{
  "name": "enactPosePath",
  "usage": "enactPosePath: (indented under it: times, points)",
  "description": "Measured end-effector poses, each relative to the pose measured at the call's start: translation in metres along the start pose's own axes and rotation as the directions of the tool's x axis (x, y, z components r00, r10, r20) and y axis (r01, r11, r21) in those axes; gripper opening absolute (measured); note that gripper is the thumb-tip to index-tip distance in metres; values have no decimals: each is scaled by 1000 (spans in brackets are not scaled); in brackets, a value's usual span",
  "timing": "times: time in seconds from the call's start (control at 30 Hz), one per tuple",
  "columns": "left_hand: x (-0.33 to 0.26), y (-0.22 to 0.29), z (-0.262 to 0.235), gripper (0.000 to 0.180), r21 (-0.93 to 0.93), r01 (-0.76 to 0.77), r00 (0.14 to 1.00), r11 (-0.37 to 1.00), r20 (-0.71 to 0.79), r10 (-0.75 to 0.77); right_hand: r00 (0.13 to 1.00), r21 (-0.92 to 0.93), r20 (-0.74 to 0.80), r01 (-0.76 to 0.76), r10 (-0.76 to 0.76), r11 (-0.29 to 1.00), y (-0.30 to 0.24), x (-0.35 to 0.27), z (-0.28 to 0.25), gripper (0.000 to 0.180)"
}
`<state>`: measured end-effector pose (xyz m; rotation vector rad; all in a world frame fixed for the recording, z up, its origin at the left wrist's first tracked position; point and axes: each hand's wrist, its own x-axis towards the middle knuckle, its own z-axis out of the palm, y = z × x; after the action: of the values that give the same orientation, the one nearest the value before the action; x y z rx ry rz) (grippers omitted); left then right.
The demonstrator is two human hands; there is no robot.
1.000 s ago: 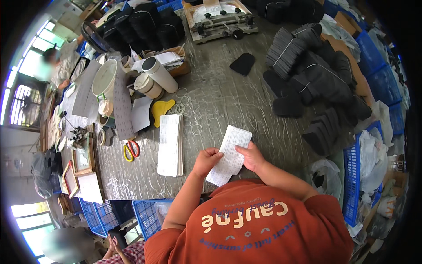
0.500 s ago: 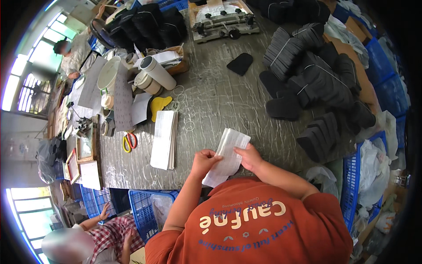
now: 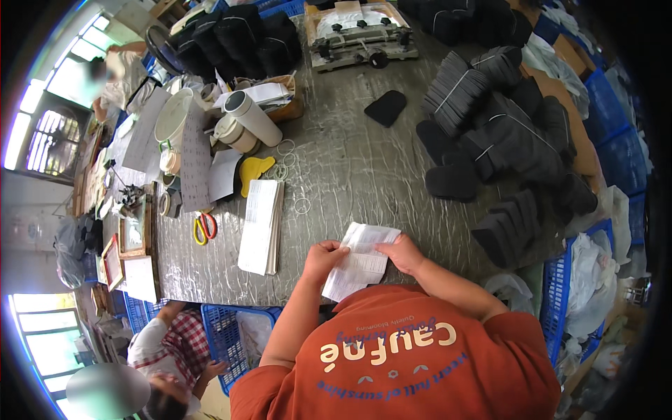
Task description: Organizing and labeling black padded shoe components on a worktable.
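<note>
Both of my hands hold a small wad of printed white paper sheets point(image 3: 364, 260) at the table's near edge. My left hand point(image 3: 325, 260) pinches its left side, thumb on top. On the right side, my right hand point(image 3: 404, 253) grips the sheets with the thumb laid across them. The top sheet looks creased and slightly bent. To the left of my hands lies a stack of long white printed slips point(image 3: 260, 227). Red-and-yellow scissors point(image 3: 205, 227) rest farther left. Pale rubber bands point(image 3: 302, 206) lie beyond the slips, beside a yellow cut-out piece point(image 3: 255, 173).
Bundles of dark foam pads point(image 3: 511, 133) are piled at the right. One black pad point(image 3: 386, 108) lies mid-table. A white tumbler point(image 3: 253, 117) stands at the left, and a metal clamp frame point(image 3: 362, 40) at the back. A blue crate point(image 3: 558, 301) stands right; a person point(image 3: 168, 350) is at lower left.
The sheets in my hands have shifted slightly, and the top one now lies differently, its upper edge spread wider. At lower left the other person has leaned in toward the table.
</note>
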<state>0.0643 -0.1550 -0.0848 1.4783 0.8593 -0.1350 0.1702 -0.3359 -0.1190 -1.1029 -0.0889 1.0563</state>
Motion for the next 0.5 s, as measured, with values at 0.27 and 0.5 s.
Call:
enactPosePath:
  times: [0.27, 0.5]
  points:
    - [18, 1, 2, 13, 187, -123, 992, 975, 46, 116, 939, 3, -329, 106, -99, 994, 3, 8, 22, 33]
    - [24, 12, 3, 9, 118, -128, 984, 985, 138, 112, 947, -33, -322, -15, 4, 999, 12, 19, 4, 33]
